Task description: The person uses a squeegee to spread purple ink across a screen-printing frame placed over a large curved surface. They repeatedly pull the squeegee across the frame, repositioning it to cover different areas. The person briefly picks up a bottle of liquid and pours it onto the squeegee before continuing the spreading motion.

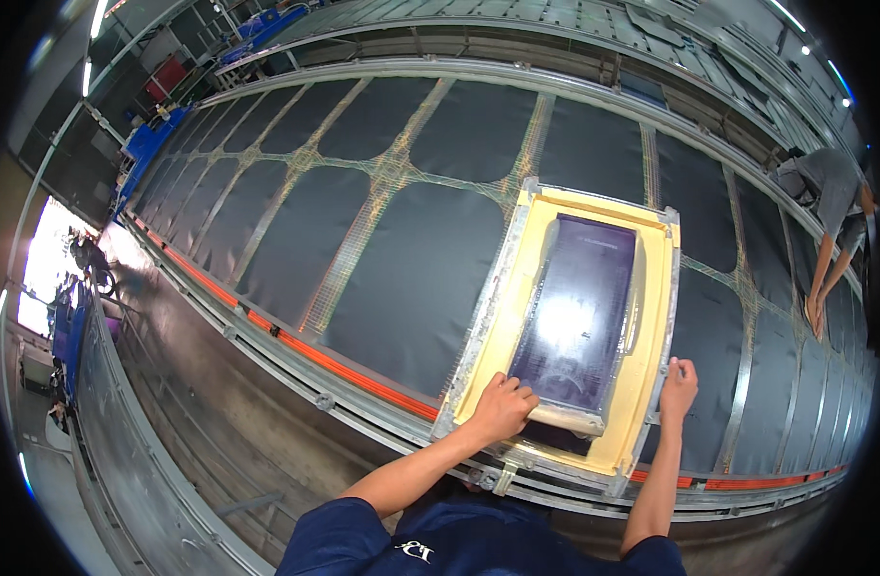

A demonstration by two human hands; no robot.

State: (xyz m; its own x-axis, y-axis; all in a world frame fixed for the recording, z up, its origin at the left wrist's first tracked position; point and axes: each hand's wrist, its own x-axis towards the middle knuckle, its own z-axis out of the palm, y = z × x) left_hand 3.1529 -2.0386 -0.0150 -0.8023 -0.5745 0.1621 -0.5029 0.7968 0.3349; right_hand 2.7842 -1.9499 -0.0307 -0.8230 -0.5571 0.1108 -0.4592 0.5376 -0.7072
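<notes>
A screen-printing frame (661, 317) with a metal rim and yellow border lies over dark fabric pieces. Its central mesh (579, 288) carries a wet-looking purple layer with a bright reflection. Across the near end of the mesh sits a pale bar that looks like a squeegee (579, 420). My left hand (505, 407) is closed around the bar's left end, its fingertips partly hidden. On the frame's right side, my right hand (679, 386) has its fingers curled at the outer metal edge.
The long printing table (411, 317) bears rows of dark fabric panels (411, 259) separated by patterned strips. An orange-red rail (334, 355) runs along its near edge. A co-worker (829, 202) leans over the far right side, hands on the table. Another metal table (142, 461) stands at left.
</notes>
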